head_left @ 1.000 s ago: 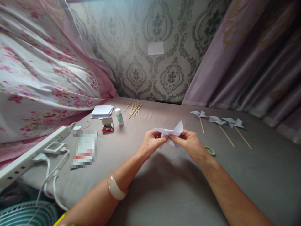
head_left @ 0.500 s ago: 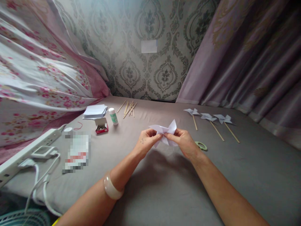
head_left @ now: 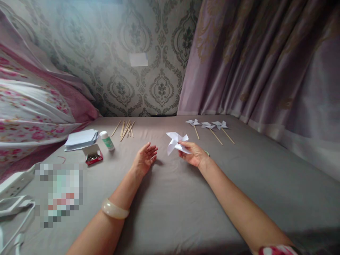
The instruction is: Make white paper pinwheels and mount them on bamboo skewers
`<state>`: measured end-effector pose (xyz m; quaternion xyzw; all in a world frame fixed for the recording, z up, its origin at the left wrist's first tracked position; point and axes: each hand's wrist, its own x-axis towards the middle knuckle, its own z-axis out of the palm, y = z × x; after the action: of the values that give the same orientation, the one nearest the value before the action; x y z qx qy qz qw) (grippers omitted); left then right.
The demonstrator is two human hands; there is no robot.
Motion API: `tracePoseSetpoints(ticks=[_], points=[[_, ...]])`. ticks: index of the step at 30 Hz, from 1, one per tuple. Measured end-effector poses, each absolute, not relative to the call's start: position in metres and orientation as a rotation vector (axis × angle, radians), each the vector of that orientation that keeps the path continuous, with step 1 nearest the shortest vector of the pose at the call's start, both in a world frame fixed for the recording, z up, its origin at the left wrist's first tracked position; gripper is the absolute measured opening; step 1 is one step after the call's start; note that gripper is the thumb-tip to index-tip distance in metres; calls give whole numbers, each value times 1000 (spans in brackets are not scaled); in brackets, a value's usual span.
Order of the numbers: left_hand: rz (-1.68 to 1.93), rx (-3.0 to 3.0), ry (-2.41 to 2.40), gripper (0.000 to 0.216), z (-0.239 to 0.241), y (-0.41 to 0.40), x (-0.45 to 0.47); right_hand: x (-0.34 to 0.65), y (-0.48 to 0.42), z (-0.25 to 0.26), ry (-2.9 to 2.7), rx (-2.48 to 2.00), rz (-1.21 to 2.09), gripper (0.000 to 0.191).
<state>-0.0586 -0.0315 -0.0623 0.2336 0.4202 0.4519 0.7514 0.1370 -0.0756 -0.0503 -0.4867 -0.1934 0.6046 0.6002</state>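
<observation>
Right hand (head_left: 195, 154) is pinching a paper pinwheel (head_left: 174, 142) above the grey surface (head_left: 170, 212), between near and far edges | left hand (head_left: 145, 159) is hanging spread, gripping nothing | apparently done: three stick-mounted pinwheels (head_left: 208, 125) lying toward far-right corner | unfinished: held one showing no stick; loose sticks (head_left: 128, 130) lying near far edge

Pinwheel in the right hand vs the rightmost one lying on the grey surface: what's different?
The held pinwheel shows no stick; the rightmost pinwheel has a wooden stick.
The held pinwheel is pinched in the right hand; the rightmost pinwheel lies on the grey surface.
The held pinwheel is nearer the camera and looks larger; the rightmost pinwheel is farther back and looks smaller.
Shared: both are white, with pointed, folded blades.
</observation>
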Motion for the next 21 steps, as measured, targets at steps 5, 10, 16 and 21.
tracePoseSetpoints(ticks=[5, 10, 16, 21], points=[[994, 495, 935, 18, -64, -31, -58, 148, -81, -59, -413, -1132, 1289, 14], [1018, 588, 1014, 13, -67, -25, -60, 159, -85, -70, -385, -1144, 1198, 17], [1084, 940, 1277, 8, -70, -8, -68, 168, -92, -76, -366, -1147, 1195, 20], [1149, 1208, 1573, 12, -71, 21, -93, 169, -94, -82, -391, -1122, 1256, 21]])
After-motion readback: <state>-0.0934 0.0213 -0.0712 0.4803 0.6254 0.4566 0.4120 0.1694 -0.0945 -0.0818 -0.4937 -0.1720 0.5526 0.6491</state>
